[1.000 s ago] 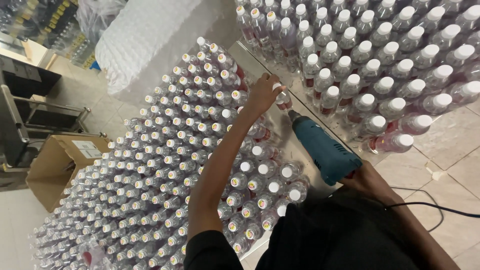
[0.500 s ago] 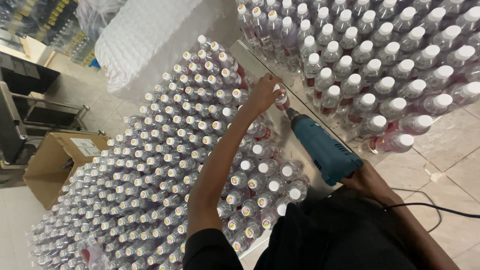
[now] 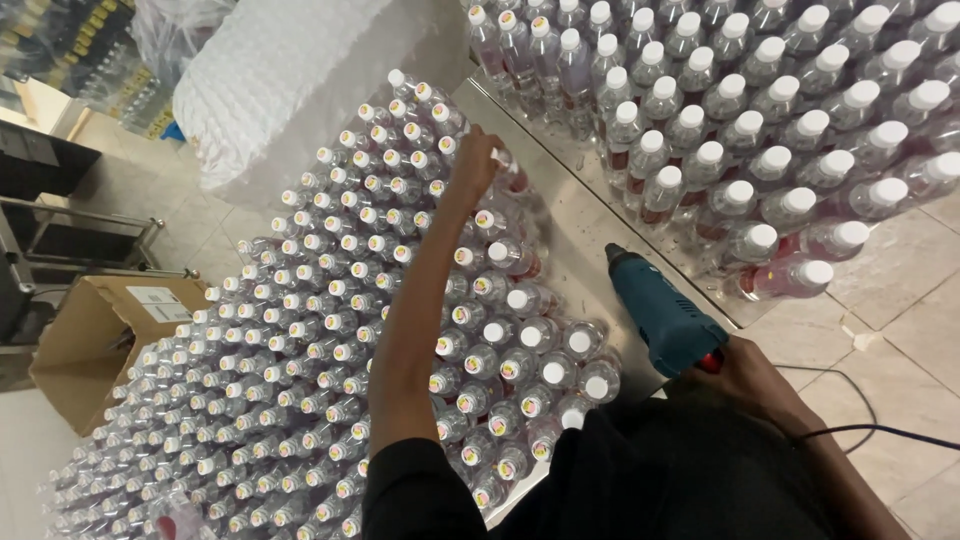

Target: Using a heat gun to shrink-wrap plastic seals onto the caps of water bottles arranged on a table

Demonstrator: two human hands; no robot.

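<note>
- A teal heat gun (image 3: 665, 312) is lying nozzle-forward over the steel table (image 3: 580, 225).
- A clear bottle (image 3: 508, 172) is standing upright at the table's edge.

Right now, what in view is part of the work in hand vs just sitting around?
In hand:
- left hand, its grip on a bottle at the far end of the capped bottle batch
- right hand holding the teal heat gun
- metal table
- second bottle batch, white caps

Lying about:
- open cardboard box
- white wrapped bundle
- dark metal rack
</note>
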